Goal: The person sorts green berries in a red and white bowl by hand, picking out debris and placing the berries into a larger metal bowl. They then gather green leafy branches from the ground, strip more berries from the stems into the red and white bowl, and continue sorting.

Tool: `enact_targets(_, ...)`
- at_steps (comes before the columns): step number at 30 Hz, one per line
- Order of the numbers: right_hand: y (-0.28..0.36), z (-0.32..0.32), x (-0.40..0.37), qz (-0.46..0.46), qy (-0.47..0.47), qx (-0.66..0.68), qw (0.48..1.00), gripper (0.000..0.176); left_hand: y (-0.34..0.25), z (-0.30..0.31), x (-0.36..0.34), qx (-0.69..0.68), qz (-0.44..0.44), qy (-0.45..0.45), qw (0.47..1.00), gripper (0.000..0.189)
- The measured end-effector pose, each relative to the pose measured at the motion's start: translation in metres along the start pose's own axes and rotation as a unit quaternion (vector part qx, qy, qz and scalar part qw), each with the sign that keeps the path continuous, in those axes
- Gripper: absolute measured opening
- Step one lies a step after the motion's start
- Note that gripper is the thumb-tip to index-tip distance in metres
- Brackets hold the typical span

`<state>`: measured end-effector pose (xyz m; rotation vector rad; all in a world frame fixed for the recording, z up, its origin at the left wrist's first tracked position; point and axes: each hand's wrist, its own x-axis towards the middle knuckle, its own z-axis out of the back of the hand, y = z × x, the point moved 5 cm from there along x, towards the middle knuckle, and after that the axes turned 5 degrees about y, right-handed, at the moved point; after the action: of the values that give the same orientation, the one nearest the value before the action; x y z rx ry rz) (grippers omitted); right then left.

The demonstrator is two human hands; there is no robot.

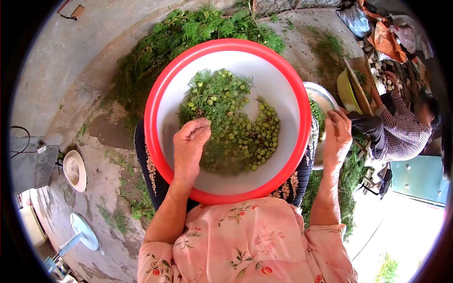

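A large white basin with a red rim (155, 113) rests across the lap. Inside it lie feathery green sprigs (207, 101) with small round green cones among them, and a pile of loose cones (264, 134) to the right. My left hand (191, 146) is over the basin's left side, thumb and fingers pinched beside the sprigs; whatever is between them is too small to name. Off the basin's right side, my right hand (337, 134) is above a white bowl (325, 92) holding green bits. Its fingers are bent together, and their contents cannot be made out.
Cut green branches (188, 30) lie on the ground beyond the basin. At the right, another person (401, 122) sits beside a yellow-green tub (347, 92) with a flat tray on it. A pale hat (74, 170) and a blue fan (84, 232) are at the left.
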<state>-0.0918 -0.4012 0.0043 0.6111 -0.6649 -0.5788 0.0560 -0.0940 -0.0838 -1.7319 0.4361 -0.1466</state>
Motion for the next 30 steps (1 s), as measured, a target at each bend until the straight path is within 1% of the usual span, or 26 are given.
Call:
enact_targets(2,0.021,-0.024,-0.008,-0.023,0.09,0.057,0.994,0.023,0.001,0.0,0.0,0.006,0.001,0.005,1.0,0.022)
enact_targets(4,0.023,-0.061,-0.024,-0.11,0.188,0.144,0.965,0.026,0.001,-0.001,0.0,0.012,-0.001,0.009,1.0,0.022)
enact_targets(6,0.025,-0.089,-0.04,-0.202,0.252,0.237,0.916,0.033,-0.002,-0.002,-0.001,0.033,0.024,0.02,0.999,0.022)
enact_targets(8,0.003,-0.117,-0.053,-0.223,0.267,0.248,0.904,0.044,-0.005,-0.003,-0.002,0.043,0.037,0.025,0.998,0.023)
enact_targets(9,0.002,-0.125,-0.056,-0.235,0.276,0.253,0.897,0.05,-0.005,-0.003,-0.003,0.043,0.04,0.026,0.998,0.023)
enact_targets(12,0.016,-0.129,-0.045,-0.181,0.258,0.385,0.868,0.054,-0.004,-0.005,-0.004,0.045,0.05,0.031,0.997,0.022)
enact_targets(13,0.019,-0.127,-0.04,-0.186,0.251,0.371,0.875,0.052,-0.005,-0.004,-0.003,0.046,0.052,0.032,0.997,0.022)
enact_targets(16,0.022,-0.112,-0.024,-0.177,0.188,0.378,0.889,0.05,-0.005,-0.001,-0.003,0.036,0.046,0.024,0.998,0.021)
enact_targets(17,0.018,-0.109,-0.023,-0.168,0.17,0.377,0.895,0.043,-0.006,-0.001,-0.003,0.03,0.044,0.022,0.998,0.02)
enact_targets(20,-0.002,-0.114,-0.03,-0.171,0.244,0.269,0.916,0.038,-0.008,-0.002,-0.004,0.013,0.047,0.019,0.999,0.019)
enact_targets(21,-0.003,-0.118,-0.037,-0.133,0.269,0.255,0.919,0.028,-0.008,-0.002,-0.004,0.005,0.052,0.019,0.998,0.019)
enact_targets(23,0.017,-0.128,-0.061,-0.109,0.37,0.278,0.879,0.029,-0.006,-0.002,-0.005,-0.002,0.06,0.02,0.998,0.018)
enact_targets(24,0.032,-0.132,-0.069,-0.09,0.439,0.273,0.851,0.027,-0.006,-0.002,-0.004,-0.003,0.063,0.021,0.998,0.018)
enact_targets(26,0.046,-0.14,-0.078,-0.023,0.462,0.267,0.845,0.027,-0.006,-0.003,-0.003,-0.003,0.066,0.022,0.998,0.018)
enact_targets(28,0.035,-0.145,-0.069,0.058,0.37,0.184,0.909,0.028,-0.006,-0.002,-0.003,-0.001,0.069,0.019,0.997,0.018)
enact_targets(29,0.031,-0.145,-0.062,0.098,0.322,0.141,0.931,0.028,-0.006,-0.002,-0.004,-0.001,0.068,0.019,0.997,0.017)
enact_targets(30,0.026,-0.139,-0.052,0.09,0.267,0.116,0.952,0.028,-0.006,-0.002,-0.004,-0.002,0.068,0.019,0.998,0.017)
